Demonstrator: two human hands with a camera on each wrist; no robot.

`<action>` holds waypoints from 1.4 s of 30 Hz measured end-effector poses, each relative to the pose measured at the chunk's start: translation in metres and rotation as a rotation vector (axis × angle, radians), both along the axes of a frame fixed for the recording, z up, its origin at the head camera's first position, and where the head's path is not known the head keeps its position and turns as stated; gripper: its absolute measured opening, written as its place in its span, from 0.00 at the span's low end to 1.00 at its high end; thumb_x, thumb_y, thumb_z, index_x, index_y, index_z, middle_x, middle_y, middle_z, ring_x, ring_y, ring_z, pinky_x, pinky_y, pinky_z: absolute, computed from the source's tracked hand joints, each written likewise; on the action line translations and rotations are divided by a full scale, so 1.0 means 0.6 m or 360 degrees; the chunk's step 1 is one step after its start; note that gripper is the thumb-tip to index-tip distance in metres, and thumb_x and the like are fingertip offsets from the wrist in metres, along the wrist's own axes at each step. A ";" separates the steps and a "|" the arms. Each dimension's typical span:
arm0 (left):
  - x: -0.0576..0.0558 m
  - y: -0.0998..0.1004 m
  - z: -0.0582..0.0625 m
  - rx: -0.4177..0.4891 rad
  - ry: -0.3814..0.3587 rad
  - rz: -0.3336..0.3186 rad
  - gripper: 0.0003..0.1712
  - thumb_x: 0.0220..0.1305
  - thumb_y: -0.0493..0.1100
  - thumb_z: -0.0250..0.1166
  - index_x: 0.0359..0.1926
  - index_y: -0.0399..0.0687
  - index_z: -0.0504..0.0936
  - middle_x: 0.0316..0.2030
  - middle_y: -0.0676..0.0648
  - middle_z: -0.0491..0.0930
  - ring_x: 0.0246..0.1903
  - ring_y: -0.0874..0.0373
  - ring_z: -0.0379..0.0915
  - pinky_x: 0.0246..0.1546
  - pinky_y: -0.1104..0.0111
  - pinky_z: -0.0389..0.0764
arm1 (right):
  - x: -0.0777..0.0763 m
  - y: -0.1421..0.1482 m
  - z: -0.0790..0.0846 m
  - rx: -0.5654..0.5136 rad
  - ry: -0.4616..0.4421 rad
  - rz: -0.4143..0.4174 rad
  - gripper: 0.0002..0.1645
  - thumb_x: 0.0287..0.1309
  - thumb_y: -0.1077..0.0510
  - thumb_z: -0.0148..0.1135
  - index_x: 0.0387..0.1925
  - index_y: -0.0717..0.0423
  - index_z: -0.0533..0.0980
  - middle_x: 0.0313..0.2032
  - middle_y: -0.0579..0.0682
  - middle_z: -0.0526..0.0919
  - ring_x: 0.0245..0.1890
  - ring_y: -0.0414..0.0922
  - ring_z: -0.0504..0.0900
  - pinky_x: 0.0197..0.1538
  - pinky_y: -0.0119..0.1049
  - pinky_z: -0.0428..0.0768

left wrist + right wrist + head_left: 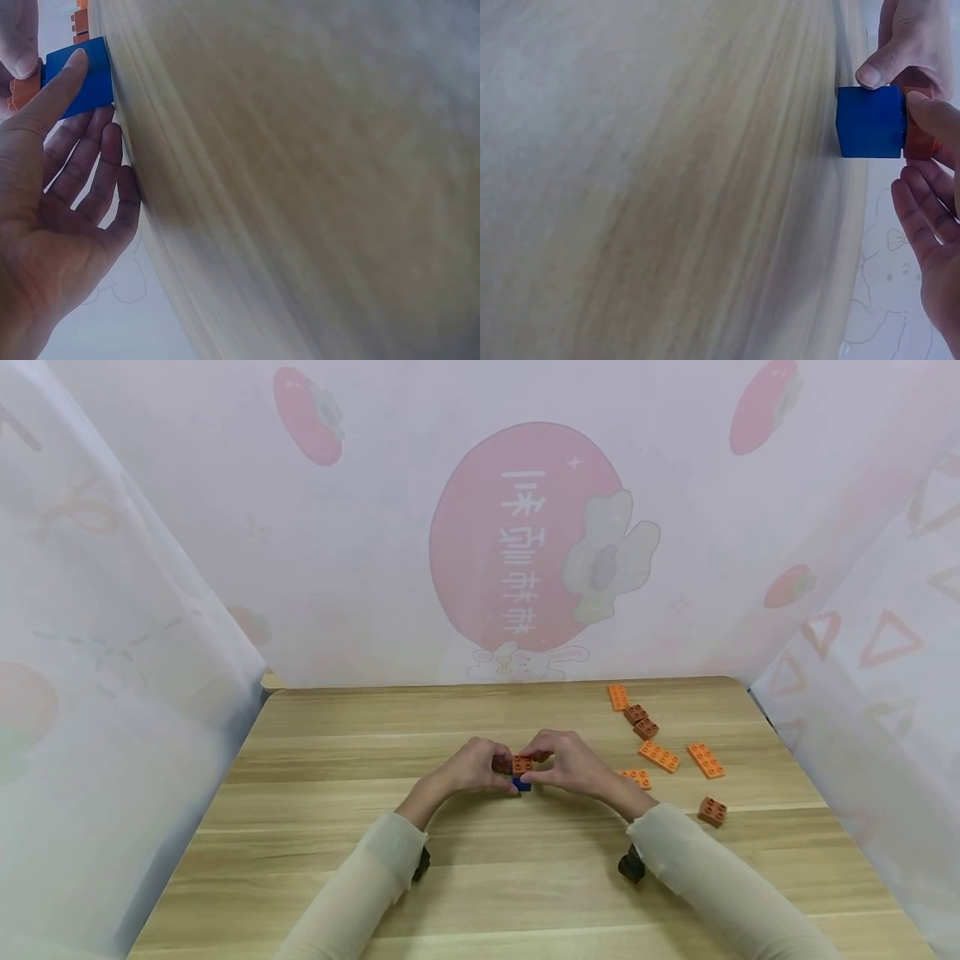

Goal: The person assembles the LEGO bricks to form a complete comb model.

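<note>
A blue toy building brick (870, 124) stands on the table with a brown-orange building brick (522, 766) on top of it, studs up. My left hand (477, 766) pinches the blue brick, its thumb flat on the near side and its fingers behind. With thumb and fingers, my right hand (567, 766) grips the brown-orange brick from the right. In the left wrist view the blue brick's smooth face shows beside the thumb. Fingers hide part of the seam between the two bricks.
Right of the hands lie flat orange bricks (706, 760) and a few brown-orange bricks (712, 811). One orange plate (634, 778) is partly covered by the right wrist. A printed white curtain (360, 568) rises behind the wooden table (337, 727) and along both sides.
</note>
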State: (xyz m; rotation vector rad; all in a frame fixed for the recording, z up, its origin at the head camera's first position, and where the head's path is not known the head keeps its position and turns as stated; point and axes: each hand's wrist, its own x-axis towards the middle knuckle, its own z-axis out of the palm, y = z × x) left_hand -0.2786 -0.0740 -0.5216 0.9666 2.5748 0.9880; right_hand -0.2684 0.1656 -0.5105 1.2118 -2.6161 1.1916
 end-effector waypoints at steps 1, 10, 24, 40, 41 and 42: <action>0.000 0.000 0.000 0.0004 -0.0004 -0.0002 0.14 0.55 0.44 0.85 0.38 0.47 0.89 0.33 0.54 0.89 0.31 0.68 0.81 0.37 0.72 0.84 | 0.000 0.000 0.000 0.0001 -0.0008 0.0004 0.18 0.55 0.58 0.83 0.49 0.54 0.89 0.41 0.46 0.89 0.41 0.44 0.87 0.43 0.39 0.88; -0.002 0.000 0.000 -0.0011 -0.0013 -0.0004 0.14 0.55 0.44 0.85 0.37 0.48 0.88 0.31 0.55 0.88 0.31 0.67 0.81 0.37 0.71 0.83 | 0.001 -0.002 0.001 0.0016 0.0005 -0.0014 0.19 0.56 0.56 0.82 0.50 0.54 0.89 0.42 0.45 0.88 0.40 0.46 0.87 0.41 0.42 0.88; -0.006 0.000 0.002 -0.0005 -0.0043 -0.0021 0.13 0.56 0.43 0.84 0.37 0.46 0.88 0.32 0.53 0.88 0.30 0.66 0.81 0.36 0.71 0.83 | 0.000 -0.002 -0.003 0.0012 0.0007 -0.0020 0.19 0.56 0.58 0.83 0.49 0.55 0.88 0.41 0.46 0.87 0.41 0.42 0.86 0.43 0.44 0.88; -0.007 0.000 0.007 -0.0041 0.0003 -0.0044 0.14 0.55 0.44 0.84 0.38 0.45 0.88 0.31 0.53 0.88 0.30 0.66 0.81 0.35 0.72 0.83 | 0.004 -0.006 0.001 0.0026 0.0014 -0.0035 0.19 0.54 0.59 0.83 0.48 0.56 0.88 0.40 0.47 0.87 0.39 0.45 0.86 0.43 0.42 0.88; -0.007 0.000 0.007 -0.0043 0.0000 -0.0044 0.14 0.55 0.44 0.84 0.38 0.45 0.88 0.31 0.53 0.88 0.30 0.66 0.80 0.35 0.72 0.83 | 0.004 -0.006 0.001 0.0026 0.0022 -0.0036 0.20 0.54 0.59 0.83 0.49 0.56 0.88 0.40 0.47 0.87 0.39 0.44 0.86 0.42 0.42 0.88; -0.008 0.000 0.008 -0.0043 -0.0006 -0.0041 0.14 0.55 0.44 0.84 0.38 0.45 0.88 0.31 0.53 0.88 0.30 0.66 0.81 0.35 0.72 0.83 | 0.003 -0.006 0.001 0.0028 0.0029 -0.0036 0.20 0.54 0.59 0.83 0.49 0.56 0.88 0.39 0.47 0.87 0.39 0.44 0.86 0.42 0.41 0.87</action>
